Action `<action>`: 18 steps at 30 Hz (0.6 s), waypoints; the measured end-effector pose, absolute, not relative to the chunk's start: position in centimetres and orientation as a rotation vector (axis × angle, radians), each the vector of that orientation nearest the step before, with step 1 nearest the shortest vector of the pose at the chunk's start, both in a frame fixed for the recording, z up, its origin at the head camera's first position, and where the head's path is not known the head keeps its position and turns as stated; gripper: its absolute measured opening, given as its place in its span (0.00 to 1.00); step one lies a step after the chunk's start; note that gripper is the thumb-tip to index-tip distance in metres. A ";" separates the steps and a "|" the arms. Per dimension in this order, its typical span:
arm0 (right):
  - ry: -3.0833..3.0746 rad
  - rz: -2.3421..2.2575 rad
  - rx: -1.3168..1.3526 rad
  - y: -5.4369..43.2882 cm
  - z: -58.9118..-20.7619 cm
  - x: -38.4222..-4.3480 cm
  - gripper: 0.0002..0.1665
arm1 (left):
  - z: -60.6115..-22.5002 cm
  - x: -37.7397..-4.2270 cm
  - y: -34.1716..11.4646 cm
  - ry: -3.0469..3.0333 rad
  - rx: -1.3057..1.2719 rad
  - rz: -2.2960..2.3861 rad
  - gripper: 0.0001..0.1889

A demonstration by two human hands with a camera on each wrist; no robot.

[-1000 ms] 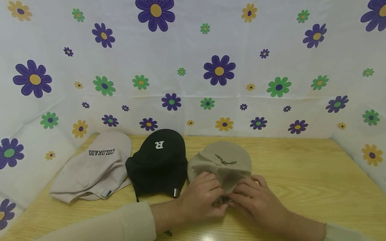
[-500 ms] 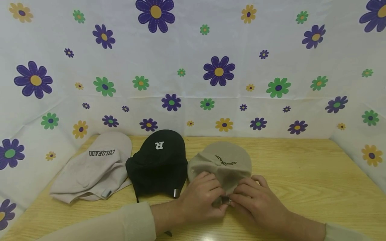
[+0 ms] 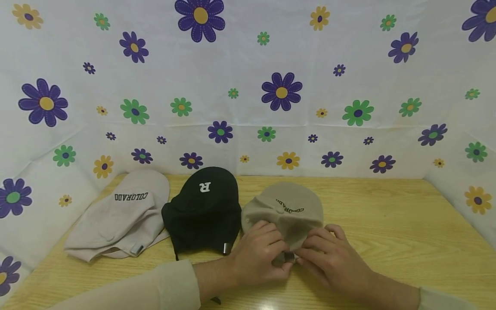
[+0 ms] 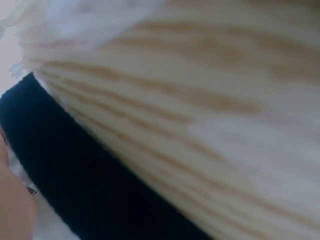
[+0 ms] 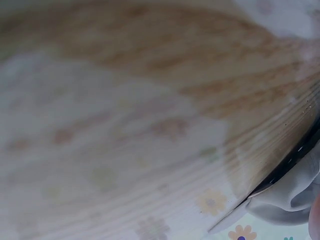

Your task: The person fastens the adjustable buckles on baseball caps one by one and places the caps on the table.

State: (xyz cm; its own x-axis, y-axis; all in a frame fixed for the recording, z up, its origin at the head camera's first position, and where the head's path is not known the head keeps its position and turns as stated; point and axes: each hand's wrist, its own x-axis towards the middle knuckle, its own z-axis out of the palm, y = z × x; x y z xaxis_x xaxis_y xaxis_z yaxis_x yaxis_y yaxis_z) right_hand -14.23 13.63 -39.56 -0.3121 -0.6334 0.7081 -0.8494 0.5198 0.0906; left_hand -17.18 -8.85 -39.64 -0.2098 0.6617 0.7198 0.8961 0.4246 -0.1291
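A beige baseball cap (image 3: 298, 196) with dark COLORADO lettering lies on the table, its brim toward the back wall. At its near edge, the left hand (image 3: 260, 252) pinches the strap beside a metal buckle (image 3: 289, 257), fingers curled over the fabric. From the other side the right hand (image 3: 335, 260) pinches the strap end right at that buckle. Much of the strap is hidden behind the fingers. In the right wrist view a pale cap (image 5: 285, 202) shows at the lower right edge, close to a fingertip.
A black cap (image 3: 205, 215) with a white R lies just left of the beige one, its dark strap running under the left forearm. Further left is a pale pinkish COLORADO cap (image 3: 128, 206). A flower-print cloth (image 3: 248, 64) hangs behind the wooden table (image 3: 395, 224).
Almost nothing moves. The right hand shifts very slightly at the buckle, while the left hand and all the caps stay in place.
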 end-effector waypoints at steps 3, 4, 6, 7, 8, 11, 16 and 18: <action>-2.069 0.386 1.197 13.7 -39.5 -14.2 0.21 | -39.7 -17.2 -8.8 -1.960 -1.318 -0.414 0.07; -2.074 0.384 1.194 13.7 -39.5 -14.2 0.21 | -39.7 -17.2 -8.8 -1.959 -1.317 -0.414 0.07; -2.083 0.379 1.188 13.7 -39.5 -14.1 0.22 | -39.8 -17.2 -8.8 -1.960 -1.316 -0.414 0.07; -2.086 0.379 1.185 13.7 -39.5 -14.1 0.22 | -39.8 -17.2 -8.8 -1.959 -1.315 -0.412 0.07; -2.087 0.377 1.182 13.7 -39.5 -14.1 0.22 | -39.8 -17.2 -8.8 -1.959 -1.315 -0.413 0.07; -2.081 0.377 1.178 13.7 -39.5 -14.1 0.22 | -39.8 -17.2 -8.8 -1.962 -1.314 -0.408 0.07; -2.063 0.374 1.183 13.7 -39.5 -14.2 0.22 | -39.7 -17.2 -8.9 -1.974 -1.313 -0.396 0.07; -2.066 0.373 1.190 13.7 -39.4 -14.2 0.22 | -39.6 -17.2 -8.9 -1.977 -1.315 -0.395 0.07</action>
